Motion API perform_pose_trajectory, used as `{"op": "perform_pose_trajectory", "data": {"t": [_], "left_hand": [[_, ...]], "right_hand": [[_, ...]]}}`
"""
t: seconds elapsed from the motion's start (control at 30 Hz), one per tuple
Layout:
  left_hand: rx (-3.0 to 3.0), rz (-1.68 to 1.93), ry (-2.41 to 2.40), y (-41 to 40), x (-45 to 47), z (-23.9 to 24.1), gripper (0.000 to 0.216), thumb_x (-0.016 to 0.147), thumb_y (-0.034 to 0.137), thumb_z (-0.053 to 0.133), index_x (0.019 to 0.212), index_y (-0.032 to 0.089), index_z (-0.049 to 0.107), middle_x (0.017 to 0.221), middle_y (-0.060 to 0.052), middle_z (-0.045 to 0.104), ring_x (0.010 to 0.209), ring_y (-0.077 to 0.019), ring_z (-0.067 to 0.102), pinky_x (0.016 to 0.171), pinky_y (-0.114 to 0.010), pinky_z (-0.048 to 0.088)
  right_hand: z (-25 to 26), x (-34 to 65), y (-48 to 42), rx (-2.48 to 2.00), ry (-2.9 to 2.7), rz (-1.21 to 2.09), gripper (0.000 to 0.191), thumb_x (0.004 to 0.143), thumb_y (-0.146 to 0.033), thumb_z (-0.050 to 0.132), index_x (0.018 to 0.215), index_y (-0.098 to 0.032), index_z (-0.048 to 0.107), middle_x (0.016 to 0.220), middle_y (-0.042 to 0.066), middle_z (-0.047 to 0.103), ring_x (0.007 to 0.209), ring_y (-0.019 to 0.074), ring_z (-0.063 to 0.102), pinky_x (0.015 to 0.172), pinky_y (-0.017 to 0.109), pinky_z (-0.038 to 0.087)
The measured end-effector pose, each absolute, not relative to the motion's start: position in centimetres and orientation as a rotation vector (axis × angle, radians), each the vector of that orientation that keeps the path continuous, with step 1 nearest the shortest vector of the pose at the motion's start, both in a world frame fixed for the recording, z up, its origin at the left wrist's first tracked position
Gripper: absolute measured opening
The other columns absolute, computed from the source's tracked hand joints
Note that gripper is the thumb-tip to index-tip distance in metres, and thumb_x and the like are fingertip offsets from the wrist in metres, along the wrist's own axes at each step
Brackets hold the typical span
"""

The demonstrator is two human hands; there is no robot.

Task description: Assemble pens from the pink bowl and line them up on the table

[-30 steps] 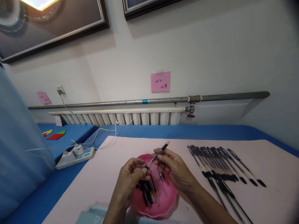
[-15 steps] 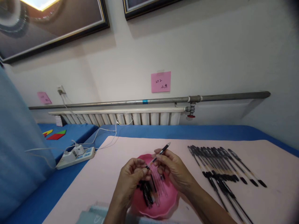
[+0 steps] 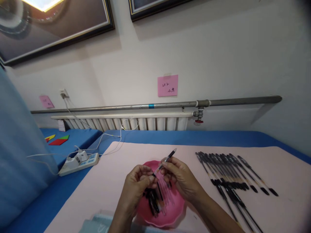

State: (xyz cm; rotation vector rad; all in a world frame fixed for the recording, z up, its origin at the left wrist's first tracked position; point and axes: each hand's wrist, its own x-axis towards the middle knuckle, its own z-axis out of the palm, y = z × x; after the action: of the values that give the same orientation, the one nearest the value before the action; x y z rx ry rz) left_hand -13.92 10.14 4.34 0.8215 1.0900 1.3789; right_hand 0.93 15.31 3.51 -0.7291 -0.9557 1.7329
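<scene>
Both my hands hold one slim pen (image 3: 167,157) above a pink scalloped dish (image 3: 173,215). My right hand (image 3: 183,176) pinches its clear barrel near the black grip, whose tip points up and to the right. My left hand (image 3: 138,181) is closed on the lower end, where a small dark part shows between the fingertips. In the dish below lie black pen caps (image 3: 153,200) and clear tubes (image 3: 166,191), partly hidden by my hands.
To the right, a row of pens with black caps (image 3: 223,168) lies on the pink sheet (image 3: 116,181), with several more pens (image 3: 233,197) below it. A power strip (image 3: 89,160) with white cables sits at left. A pale blue cloth (image 3: 94,224) lies at the front edge.
The pen's upper tip has shifted very slightly left and down. Both hands keep their grip, and the view has barely moved.
</scene>
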Motion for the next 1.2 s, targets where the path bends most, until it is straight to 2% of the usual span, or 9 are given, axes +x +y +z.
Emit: {"op": "perform_pose_trajectory", "data": {"t": [0.1,0.3,0.53,0.73,0.8,0.87,0.97,1.07,1.2], "left_hand": [[0.822,1.379,1.087,10.1,-14.0,4.2,0.029,0.056,0.022,0.079,0.077,0.015,0.060,0.072,0.002,0.062,0.065,-0.0125,0.063,0.061,-0.025,0.052],[0.868,1.369,1.095,10.1,-13.6,4.2,0.027,0.057,0.022,0.078,0.075,0.015,0.059,0.070,0.002,0.062,0.059,-0.0102,0.060,0.061,-0.024,0.050],[0.934,1.343,1.142,10.0,-13.3,4.4,0.022,0.060,0.024,0.075,0.073,0.015,0.059,0.065,0.003,0.062,0.054,-0.0095,0.057,0.057,-0.022,0.046],[0.973,1.251,1.097,10.0,-13.4,4.0,0.028,0.067,0.031,0.071,0.088,0.015,0.062,0.083,-0.004,0.065,0.071,-0.0147,0.061,0.065,-0.027,0.050],[0.988,1.234,1.079,10.0,-13.2,3.9,0.032,0.070,0.034,0.069,0.094,0.016,0.061,0.080,-0.004,0.065,0.069,-0.0144,0.061,0.062,-0.026,0.050],[0.973,1.218,1.077,10.0,-13.1,3.8,0.037,0.069,0.036,0.069,0.099,0.016,0.059,0.071,-0.001,0.064,0.057,-0.0121,0.059,0.055,-0.024,0.048],[0.890,1.253,1.119,10.2,-13.3,3.7,0.037,0.068,0.038,0.068,0.095,0.015,0.059,0.066,0.000,0.061,0.049,-0.0100,0.056,0.049,-0.023,0.046],[0.786,1.282,1.189,10.5,-13.6,3.5,0.033,0.064,0.033,0.069,0.087,0.014,0.058,0.066,-0.001,0.063,0.051,-0.0099,0.057,0.050,-0.022,0.045],[0.795,1.287,1.206,10.7,-13.6,3.2,0.023,0.064,0.027,0.063,0.081,0.013,0.057,0.060,0.001,0.061,0.042,-0.0058,0.048,0.043,-0.019,0.037]], "right_hand": [[3.5,0.9,15.3,-0.697,-0.976,1.747,0.027,0.066,-0.028,0.076,0.086,-0.014,0.065,0.060,0.000,0.066,0.051,0.0093,0.056,0.046,0.018,0.042],[3.2,0.9,15.4,-0.789,-1.052,1.655,0.023,0.069,-0.033,0.072,0.068,-0.015,0.057,0.053,-0.002,0.062,0.039,0.0063,0.048,0.038,0.018,0.036],[3.2,0.8,15.4,-0.870,-1.061,1.584,0.030,0.066,-0.038,0.072,0.063,-0.018,0.051,0.048,-0.004,0.059,0.036,0.0065,0.045,0.035,0.018,0.032],[3.2,0.5,14.8,-0.913,-1.170,1.569,0.029,0.069,-0.040,0.070,0.061,-0.018,0.052,0.046,-0.005,0.056,0.036,0.0070,0.043,0.037,0.019,0.031],[3.3,0.4,14.6,-0.913,-1.311,1.528,0.027,0.072,-0.039,0.067,0.062,-0.018,0.054,0.048,-0.006,0.054,0.039,0.0077,0.044,0.040,0.020,0.032],[3.3,0.6,14.7,-0.936,-1.525,1.383,0.025,0.080,-0.040,0.058,0.067,-0.019,0.056,0.052,-0.006,0.054,0.044,0.0095,0.047,0.043,0.021,0.034],[3.3,1.5,15.3,-1.160,-1.916,0.875,0.029,0.091,-0.034,0.037,0.078,-0.021,0.059,0.065,-0.001,0.061,0.059,0.0143,0.056,0.055,0.025,0.041],[3.0,2.0,15.7,-1.341,-2.126,0.527,0.024,0.086,-0.018,0.040,0.076,-0.019,0.062,0.078,0.006,0.065,0.074,0.0207,0.059,0.067,0.031,0.041],[1.9,0.7,14.7,-1.484,-2.342,0.347,0.027,0.074,-0.001,0.045,0.075,-0.015,0.068,0.081,0.014,0.069,0.080,0.0276,0.061,0.068,0.034,0.038]]}}
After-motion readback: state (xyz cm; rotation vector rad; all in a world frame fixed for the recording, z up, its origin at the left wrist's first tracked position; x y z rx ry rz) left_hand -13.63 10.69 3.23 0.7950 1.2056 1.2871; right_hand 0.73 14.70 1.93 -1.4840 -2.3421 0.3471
